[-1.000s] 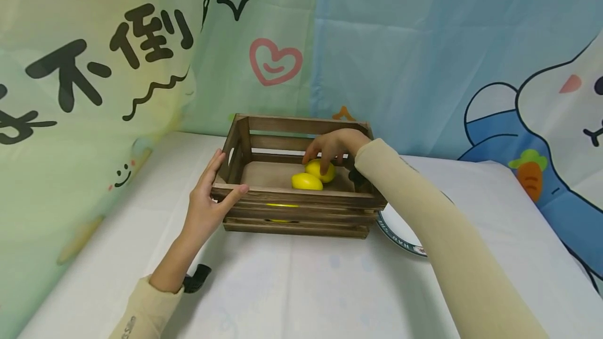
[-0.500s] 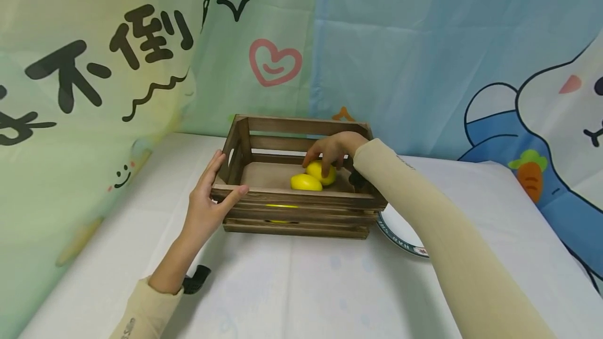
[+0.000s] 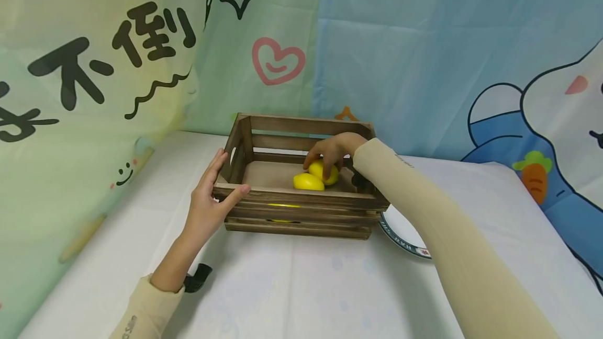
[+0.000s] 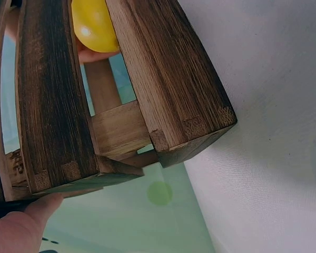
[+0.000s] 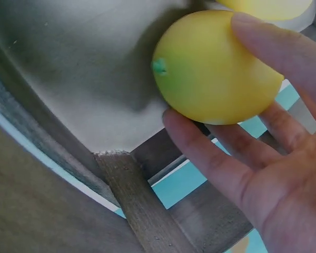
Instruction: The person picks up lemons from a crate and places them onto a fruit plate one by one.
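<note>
Right hand [image 3: 328, 150] inside wooden crate [image 3: 301, 199], fingers and thumb pinching yellow lemon [image 5: 216, 68]; second lemon [image 3: 308, 182] just left and nearside of those fingers. Left hand [image 3: 206, 205] grips crate's near-left corner, fingers outside, thumb over rim. White plate [image 3: 400, 225] on tabletop [image 3: 292, 286], right of both hands' fingers, partly sleeve-hidden.

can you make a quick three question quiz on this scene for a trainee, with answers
1. True or false: the plate lies outside the wooden crate.
2. Which hand has its thumb and fingers around a lemon?
3. The left hand grips: a) a lemon, b) the wooden crate, c) the plate.

Key: 1. True. 2. The right hand. 3. b.
</note>
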`<state>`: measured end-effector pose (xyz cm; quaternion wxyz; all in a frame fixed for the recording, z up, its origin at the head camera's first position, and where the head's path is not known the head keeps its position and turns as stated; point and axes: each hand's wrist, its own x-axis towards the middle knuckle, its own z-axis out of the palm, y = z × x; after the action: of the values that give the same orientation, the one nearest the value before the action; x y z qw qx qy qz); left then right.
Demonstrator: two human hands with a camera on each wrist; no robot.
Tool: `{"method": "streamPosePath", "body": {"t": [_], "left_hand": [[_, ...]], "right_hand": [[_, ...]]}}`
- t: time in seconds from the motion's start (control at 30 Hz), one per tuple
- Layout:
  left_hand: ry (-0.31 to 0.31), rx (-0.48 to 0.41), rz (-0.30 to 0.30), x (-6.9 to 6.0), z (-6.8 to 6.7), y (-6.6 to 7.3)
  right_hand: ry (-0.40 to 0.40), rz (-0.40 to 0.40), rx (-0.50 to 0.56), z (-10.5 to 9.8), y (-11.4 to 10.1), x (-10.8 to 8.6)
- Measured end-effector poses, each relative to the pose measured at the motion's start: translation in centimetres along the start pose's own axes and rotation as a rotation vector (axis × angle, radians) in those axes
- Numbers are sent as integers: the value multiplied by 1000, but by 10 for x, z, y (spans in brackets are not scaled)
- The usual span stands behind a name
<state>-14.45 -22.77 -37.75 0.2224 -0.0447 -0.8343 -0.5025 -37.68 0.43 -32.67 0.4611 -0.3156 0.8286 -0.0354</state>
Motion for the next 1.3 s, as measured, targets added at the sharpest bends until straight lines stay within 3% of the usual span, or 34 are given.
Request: {"method": "streamPosePath", "body": {"t": [0.4,1.0,1.3], "left_hand": [[0,-8,-26,-1,-1,0],[1,-1,-4,0,0,1],[6,6,0,0,1,1]], "right_hand": [[-19,18,-24,3,-5,4],[-42,51,-35,5,-6,1],[-36,-6,-36,0,-5,-5]]}}
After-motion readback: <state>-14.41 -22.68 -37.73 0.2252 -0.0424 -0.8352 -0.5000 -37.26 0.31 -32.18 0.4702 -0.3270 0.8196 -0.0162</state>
